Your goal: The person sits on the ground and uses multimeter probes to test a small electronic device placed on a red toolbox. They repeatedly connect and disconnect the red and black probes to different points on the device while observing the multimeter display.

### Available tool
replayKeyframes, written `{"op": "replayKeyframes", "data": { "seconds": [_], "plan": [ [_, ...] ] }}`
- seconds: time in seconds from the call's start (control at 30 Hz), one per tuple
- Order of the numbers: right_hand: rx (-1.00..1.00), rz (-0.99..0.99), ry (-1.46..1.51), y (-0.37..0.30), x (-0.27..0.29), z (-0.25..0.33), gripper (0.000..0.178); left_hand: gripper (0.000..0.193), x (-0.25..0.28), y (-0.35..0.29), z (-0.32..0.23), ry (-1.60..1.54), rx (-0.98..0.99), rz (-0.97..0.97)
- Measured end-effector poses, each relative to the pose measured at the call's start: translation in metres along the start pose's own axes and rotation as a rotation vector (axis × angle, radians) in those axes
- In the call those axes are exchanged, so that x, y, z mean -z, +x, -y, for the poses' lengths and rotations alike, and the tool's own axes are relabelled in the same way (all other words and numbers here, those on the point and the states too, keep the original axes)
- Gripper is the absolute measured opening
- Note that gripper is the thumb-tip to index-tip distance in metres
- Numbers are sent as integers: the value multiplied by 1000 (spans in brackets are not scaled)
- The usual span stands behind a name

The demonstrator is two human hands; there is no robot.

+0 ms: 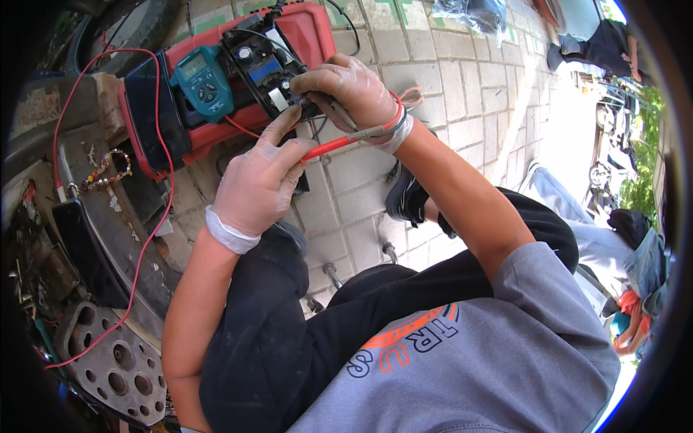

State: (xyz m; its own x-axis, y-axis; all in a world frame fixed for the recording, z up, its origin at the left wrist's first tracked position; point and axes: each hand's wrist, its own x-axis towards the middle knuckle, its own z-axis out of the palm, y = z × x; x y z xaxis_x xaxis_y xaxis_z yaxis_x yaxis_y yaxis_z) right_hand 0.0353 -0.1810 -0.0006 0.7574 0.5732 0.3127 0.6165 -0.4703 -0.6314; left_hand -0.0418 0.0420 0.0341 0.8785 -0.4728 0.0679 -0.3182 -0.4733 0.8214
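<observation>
A black electrical unit [254, 63] with its inner parts exposed, a blue block and pale components among them, lies on a red case [307, 29]. My gloved right hand [354, 90] is curled closed at its lower right end; what its fingers grip is mostly hidden. My gloved left hand [256, 180] stretches its index finger to the unit's lower edge. Its thumb and other fingers close around the end of a red test probe [328, 147]. Wires from the probe run past my right wrist. Left of the unit sits a teal handheld meter [202, 83] with a small screen.
A dark phone [146, 115] rests on the case, and another phone [86, 249] lies at left. A red wire [170, 195] loops down the left side. Below is a metal plate with holes [119, 357]. A beaded bracelet [108, 172] lies nearby. People [599, 50] are at right.
</observation>
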Motion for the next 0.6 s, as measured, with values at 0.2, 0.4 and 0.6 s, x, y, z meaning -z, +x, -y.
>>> {"op": "replayKeyframes", "data": {
  "seconds": [0.2, 0.4, 0.6],
  "plan": [
    [-24, 10, 26, -1, -3, -5, 33, 15, -2, 1, 3, 79, -10, 40],
    [-248, -93, 366, -6, -1, 2, 32, 19, -2, 2, 2, 111, -11, 55],
    [6, 108, -78, 4, 9, -2, 34, 18, 0, 3, -1, 119, 55, 127]
  ]
}}
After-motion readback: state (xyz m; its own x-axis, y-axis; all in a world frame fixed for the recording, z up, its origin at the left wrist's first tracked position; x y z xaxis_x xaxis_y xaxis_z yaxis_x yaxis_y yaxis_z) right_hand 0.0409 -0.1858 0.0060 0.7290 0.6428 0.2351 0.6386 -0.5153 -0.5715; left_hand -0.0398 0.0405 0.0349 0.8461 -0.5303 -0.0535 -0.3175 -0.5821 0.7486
